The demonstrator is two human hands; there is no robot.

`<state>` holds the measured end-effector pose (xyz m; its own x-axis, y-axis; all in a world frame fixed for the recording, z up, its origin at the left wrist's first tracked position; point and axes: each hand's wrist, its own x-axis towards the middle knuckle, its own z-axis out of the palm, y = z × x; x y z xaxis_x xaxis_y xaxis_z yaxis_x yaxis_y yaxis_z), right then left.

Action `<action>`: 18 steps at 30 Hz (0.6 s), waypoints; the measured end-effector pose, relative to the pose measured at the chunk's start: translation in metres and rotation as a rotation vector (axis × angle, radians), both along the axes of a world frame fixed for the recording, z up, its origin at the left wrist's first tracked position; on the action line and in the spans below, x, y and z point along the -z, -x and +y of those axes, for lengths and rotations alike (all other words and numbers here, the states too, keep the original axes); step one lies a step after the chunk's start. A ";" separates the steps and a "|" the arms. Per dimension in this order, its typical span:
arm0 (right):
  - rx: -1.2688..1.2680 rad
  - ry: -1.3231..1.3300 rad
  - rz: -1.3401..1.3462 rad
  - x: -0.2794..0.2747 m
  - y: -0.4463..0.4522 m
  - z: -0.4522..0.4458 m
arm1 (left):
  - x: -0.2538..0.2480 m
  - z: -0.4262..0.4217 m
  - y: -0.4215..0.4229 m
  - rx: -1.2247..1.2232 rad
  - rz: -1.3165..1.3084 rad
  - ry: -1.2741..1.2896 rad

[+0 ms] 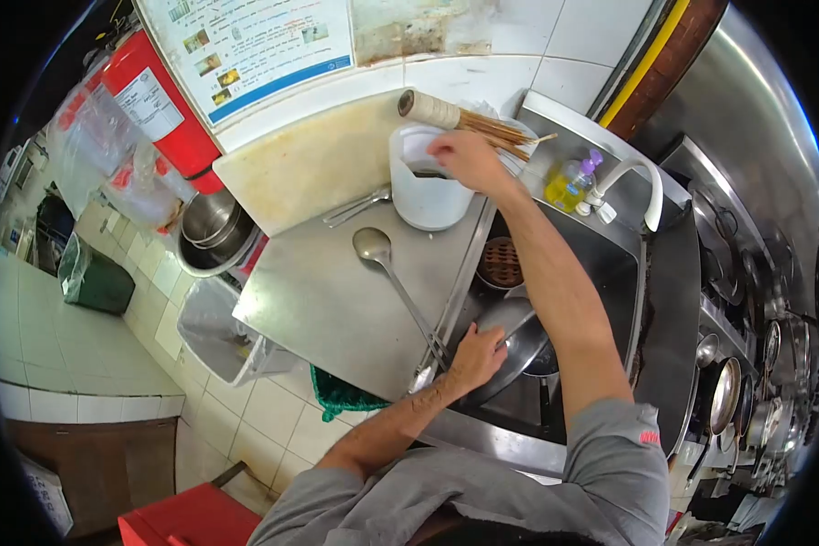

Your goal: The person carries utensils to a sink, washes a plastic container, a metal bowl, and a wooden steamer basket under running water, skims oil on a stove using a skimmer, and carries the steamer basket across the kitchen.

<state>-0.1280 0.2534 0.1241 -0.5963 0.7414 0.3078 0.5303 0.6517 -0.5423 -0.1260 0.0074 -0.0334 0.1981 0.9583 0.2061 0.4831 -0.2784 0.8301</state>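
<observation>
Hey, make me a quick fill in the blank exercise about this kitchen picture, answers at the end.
1. The right hand reaches into the mouth of a container coloured ____.
2. The left hand grips a metal vessel over the kitchen ____.
3. The bottle of yellow liquid has a pump coloured ____.
4. The fire extinguisher is ____.

Missing words: white; sink; purple; red.

Through my feed I note a grey shirt (419, 501), plain and creased, with short sleeves (611, 440) that hang loose at the hem. On the right one I log a small red marking (649, 438), its detail too small for me to read. Forearms (560, 282) uncovered; left hand (479, 360) and right hand (469, 162) both bare.
</observation>
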 end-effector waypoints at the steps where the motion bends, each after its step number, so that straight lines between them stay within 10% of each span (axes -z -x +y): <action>1: 0.005 -0.004 0.002 0.008 0.019 0.023 | 0.000 -0.001 0.006 0.054 -0.018 0.005; 8: 0.214 0.306 -0.969 0.068 0.057 0.081 | 0.022 -0.007 0.035 0.123 -0.078 -0.055; 10: -0.019 0.747 -1.030 0.054 0.056 0.071 | 0.023 -0.008 0.037 0.114 -0.105 -0.106; 18: -0.108 0.608 -1.087 0.075 0.046 0.079 | 0.022 0.000 0.028 0.095 -0.032 -0.080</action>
<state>-0.1738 0.3322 0.0486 -0.3932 0.5222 -0.7568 0.8515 0.5173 -0.0854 -0.1542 0.0073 -0.0551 0.2794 0.9156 0.2891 0.4246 -0.3879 0.8181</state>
